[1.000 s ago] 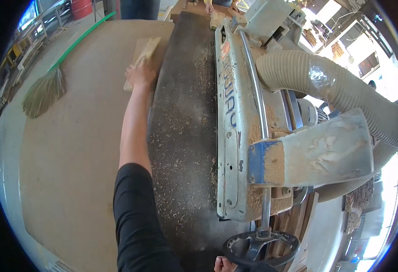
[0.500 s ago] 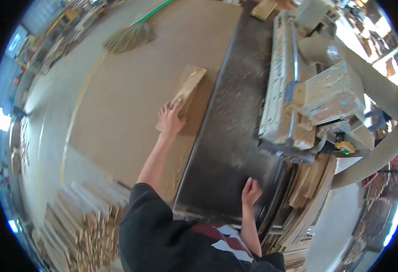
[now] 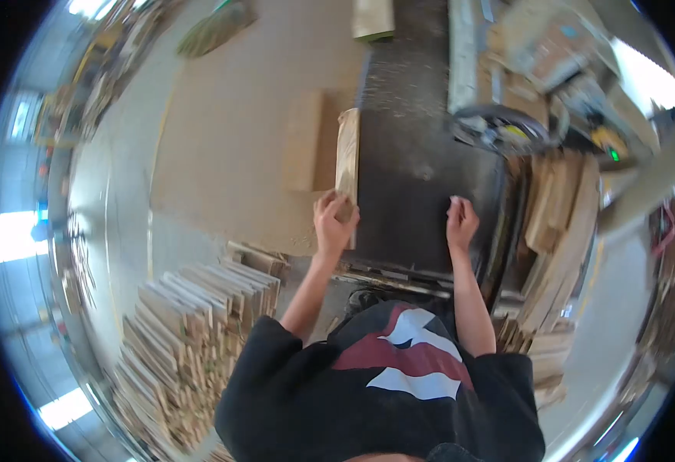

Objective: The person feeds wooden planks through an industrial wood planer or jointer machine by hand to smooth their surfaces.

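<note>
My left hand (image 3: 336, 222) grips the near end of a narrow wooden board (image 3: 347, 146), thumb and fingers wrapped round it. The board stretches away from me along the left edge of a dark machine table (image 3: 407, 200). To its left is a blurred flat tan piece (image 3: 304, 150) on a brown surface. My right hand (image 3: 461, 223) is over the table's right part, fingers curled in with nothing visible in them. Farther off on the table lies another board (image 3: 374, 17) with a green end.
A woodworking machine (image 3: 545, 46) stands at the far right, with a pale hose (image 3: 653, 177) beside it. Stacked boards (image 3: 557, 208) are right of the table. Many wood strips (image 3: 183, 339) are piled at lower left. A broom head (image 3: 214, 29) lies at upper left. Wood shavings are scattered about.
My left hand has brought the narrow board right, off the tan piece, to the table's edge. My right hand is farther forward over the table. The camera view has shifted and turned.
</note>
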{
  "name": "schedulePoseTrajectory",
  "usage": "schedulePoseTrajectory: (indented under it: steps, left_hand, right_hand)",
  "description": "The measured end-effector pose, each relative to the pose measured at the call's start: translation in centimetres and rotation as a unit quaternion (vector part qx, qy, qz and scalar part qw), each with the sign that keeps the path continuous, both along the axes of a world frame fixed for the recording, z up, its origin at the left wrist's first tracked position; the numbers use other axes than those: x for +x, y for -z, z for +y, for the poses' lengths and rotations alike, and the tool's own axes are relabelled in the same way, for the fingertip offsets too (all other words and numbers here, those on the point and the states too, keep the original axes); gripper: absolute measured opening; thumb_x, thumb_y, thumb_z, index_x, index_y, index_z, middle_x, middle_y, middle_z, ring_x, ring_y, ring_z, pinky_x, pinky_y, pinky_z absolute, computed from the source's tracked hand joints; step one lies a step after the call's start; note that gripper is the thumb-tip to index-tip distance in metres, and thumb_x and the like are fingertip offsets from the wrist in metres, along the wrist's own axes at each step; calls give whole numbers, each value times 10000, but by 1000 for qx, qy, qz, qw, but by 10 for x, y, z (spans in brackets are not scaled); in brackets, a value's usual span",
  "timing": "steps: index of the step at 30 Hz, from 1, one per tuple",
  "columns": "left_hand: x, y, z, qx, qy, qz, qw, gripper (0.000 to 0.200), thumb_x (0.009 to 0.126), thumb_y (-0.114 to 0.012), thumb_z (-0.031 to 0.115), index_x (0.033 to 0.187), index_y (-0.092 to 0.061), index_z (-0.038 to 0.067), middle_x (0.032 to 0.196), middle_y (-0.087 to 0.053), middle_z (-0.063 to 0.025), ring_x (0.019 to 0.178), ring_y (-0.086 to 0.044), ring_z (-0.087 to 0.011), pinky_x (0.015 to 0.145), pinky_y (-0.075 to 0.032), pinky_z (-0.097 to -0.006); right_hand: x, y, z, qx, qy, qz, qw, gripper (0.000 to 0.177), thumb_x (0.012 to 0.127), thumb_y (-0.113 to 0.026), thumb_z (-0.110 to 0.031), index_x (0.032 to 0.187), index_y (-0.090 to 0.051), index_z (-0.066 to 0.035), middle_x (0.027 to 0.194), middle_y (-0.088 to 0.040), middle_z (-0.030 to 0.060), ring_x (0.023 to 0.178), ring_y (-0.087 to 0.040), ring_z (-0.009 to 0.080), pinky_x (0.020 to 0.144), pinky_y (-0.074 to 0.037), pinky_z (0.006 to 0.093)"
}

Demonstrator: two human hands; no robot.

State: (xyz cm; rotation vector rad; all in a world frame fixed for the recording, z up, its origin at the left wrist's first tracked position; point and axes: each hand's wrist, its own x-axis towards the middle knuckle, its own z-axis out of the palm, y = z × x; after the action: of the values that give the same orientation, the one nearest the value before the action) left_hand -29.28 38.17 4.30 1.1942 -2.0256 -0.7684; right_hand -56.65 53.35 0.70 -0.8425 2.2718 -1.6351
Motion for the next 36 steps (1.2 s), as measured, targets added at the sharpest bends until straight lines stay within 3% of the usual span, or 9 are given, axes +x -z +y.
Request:
schedulePoseTrajectory:
  steps: [2,3,5,8,16,21,26,30,36]
  left_hand:
    - [-31,13,39,5,65,-58,996,603,709,-889,251,1246,-700,51,1439,-550,-226,1265,-522,-433,1044,-443,-482]
    - [-49,-3,58,-8,116,-115,987,666,704,-894,324,1276,-687,53,1479,-515,-236,1301,-488,-446,1064,-404,-509]
    - [-74,-10,86,-11,220,-177,959,884,670,-888,520,1395,-617,92,1547,-439,-256,1422,-358,-485,1116,-286,-569]
    - [-106,-11,119,-38,295,-168,940,974,637,-884,557,1446,-572,115,1567,-404,-260,1469,-311,-474,1129,-262,-575]
    - [-174,-8,146,-29,445,-135,885,1096,579,-895,454,1519,-442,116,1602,-341,-263,1525,-244,-429,1160,-222,-606]
    - [-215,6,137,-42,425,-124,896,1091,589,-902,474,1477,-450,31,1556,-365,-336,1527,-246,-429,1177,-233,-562]
    - [-244,10,107,-47,424,-141,893,1069,603,-912,449,1478,-451,42,1572,-340,-341,1529,-240,-435,1187,-220,-558]
    - [-264,4,85,-53,424,-158,890,1084,591,-915,442,1489,-442,62,1579,-329,-334,1525,-248,-435,1183,-239,-543]
    - [-305,14,37,-114,403,-29,908,923,586,-925,395,1376,-556,91,1535,-437,-280,1466,-372,-413,1137,-309,-537]
  right_hand:
    - [2,-11,2,-61,36,-115,991,273,1067,-551,-276,1101,-670,-33,692,-612,38,625,-572,93,563,-440,265]
    - [5,-16,11,-67,77,-111,989,273,1067,-551,-276,1101,-670,-33,692,-612,38,625,-572,93,563,-440,265]
    - [5,-26,27,-133,80,-292,944,324,1083,-516,-312,1200,-621,-28,713,-595,34,626,-558,87,543,-427,251]
    - [14,-46,68,-111,73,-316,939,354,1091,-498,-344,1210,-613,-30,708,-570,20,582,-515,66,511,-395,236]
    - [53,-78,150,-110,110,-389,908,416,1104,-454,-385,1120,-648,-17,670,-560,5,531,-457,54,492,-346,220]
    - [58,-63,156,-82,118,-434,889,480,1089,-469,-449,1011,-667,-19,628,-537,7,523,-471,67,489,-351,228]
    - [57,-34,137,-64,119,-394,909,481,1072,-505,-469,996,-667,-23,606,-523,-2,509,-458,61,476,-338,237]
    - [47,-29,120,-70,88,-453,884,494,1076,-489,-468,1008,-665,-11,586,-523,3,489,-460,61,458,-330,251]
    - [38,-32,105,-8,128,-452,883,546,1060,-499,-512,1028,-650,11,545,-512,16,450,-439,84,445,-315,263]
